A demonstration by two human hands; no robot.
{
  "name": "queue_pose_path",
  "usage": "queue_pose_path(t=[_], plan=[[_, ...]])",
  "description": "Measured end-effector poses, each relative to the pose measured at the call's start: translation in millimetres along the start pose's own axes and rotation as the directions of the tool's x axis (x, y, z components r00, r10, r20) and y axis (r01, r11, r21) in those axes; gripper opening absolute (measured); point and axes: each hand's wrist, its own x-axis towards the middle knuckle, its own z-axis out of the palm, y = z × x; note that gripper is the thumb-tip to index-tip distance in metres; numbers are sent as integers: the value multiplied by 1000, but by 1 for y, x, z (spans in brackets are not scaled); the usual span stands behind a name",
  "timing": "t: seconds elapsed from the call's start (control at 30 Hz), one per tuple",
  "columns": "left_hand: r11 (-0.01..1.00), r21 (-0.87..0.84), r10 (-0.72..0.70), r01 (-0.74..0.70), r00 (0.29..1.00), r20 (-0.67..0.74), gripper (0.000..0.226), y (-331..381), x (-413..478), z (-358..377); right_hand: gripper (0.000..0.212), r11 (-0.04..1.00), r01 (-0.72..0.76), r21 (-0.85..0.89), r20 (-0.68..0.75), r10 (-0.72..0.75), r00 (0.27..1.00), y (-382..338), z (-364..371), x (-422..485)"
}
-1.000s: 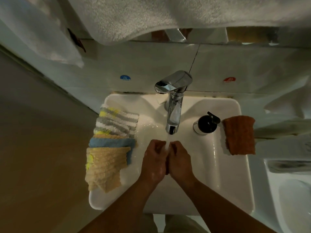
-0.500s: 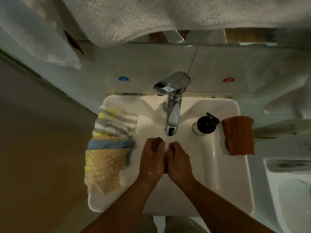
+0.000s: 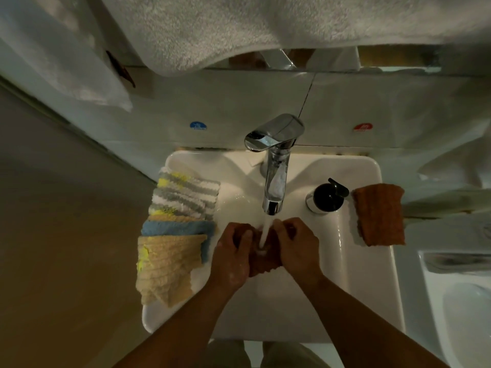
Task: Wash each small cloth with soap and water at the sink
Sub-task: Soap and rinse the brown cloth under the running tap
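Observation:
A small brown cloth (image 3: pixel 264 264) is held between both hands over the white sink (image 3: pixel 366 301), under water running from the chrome tap (image 3: pixel 275 166). My left hand (image 3: pixel 232 257) grips its left side. On the cloth's right side, my right hand (image 3: pixel 297 248) pinches the edge. On the sink's left rim lie several stacked cloths: a striped grey, white and yellow one (image 3: pixel 186 195), a blue one (image 3: pixel 178 228) and a beige one (image 3: pixel 164 266). An orange-brown cloth (image 3: pixel 378 213) lies on the right rim. A black-topped soap dispenser (image 3: pixel 328 196) stands right of the tap.
A white towel (image 3: pixel 265 25) hangs overhead at the back. A second towel (image 3: pixel 53 54) hangs at the upper left. Blue (image 3: pixel 198 125) and red (image 3: pixel 362 126) stickers mark the wall behind the tap. Another white fixture (image 3: pixel 459 301) stands at the right.
My hands were pressed together under the tap; now they have moved apart, and the brown cloth shows stretched between them in the stream.

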Motion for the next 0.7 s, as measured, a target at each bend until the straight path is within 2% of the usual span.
queue_pose_path(t=[0.07, 0.2, 0.3, 0.37, 0.47, 0.57, 0.6, 0.7], plan=[[992, 120, -25, 32, 998, -61, 3, -6, 5, -7, 28, 996, -88, 28, -37, 89, 995, 7, -4, 2], [973, 191, -111, 127, 989, -94, 9, -19, 7, -10, 25, 988, -133, 73, -74, 138, 988, 19, -3, 2], [975, 125, -176, 185, 981, -80, 5, -20, 4, -3, 15, 983, -112, 148, -42, 119, 992, 13, 3, -8], [965, 48, -256, 257, 966, -18, 12, -16, -1, 6, 7, 985, -44, 167, 27, 40, 999, 3, 11, -20], [929, -112, -350, 353, 935, 46, 24, -4, -7, 17, 14, 971, 63, 231, 134, -96, 986, -3, 21, -41], [912, -219, -341, 347, 938, 65, 15, 5, -10, 17, 19, 955, 22, 296, 193, -82, 978, 2, 22, -52], [920, -215, -321, 327, 945, 67, 12, 4, -10, 17, 20, 957, 24, 289, 172, -76, 982, 3, 20, -52], [927, -223, -299, 302, 953, 50, 8, 1, -11, 16, 13, 993, 44, 113, 36, -48, 998, 9, 14, -42]])
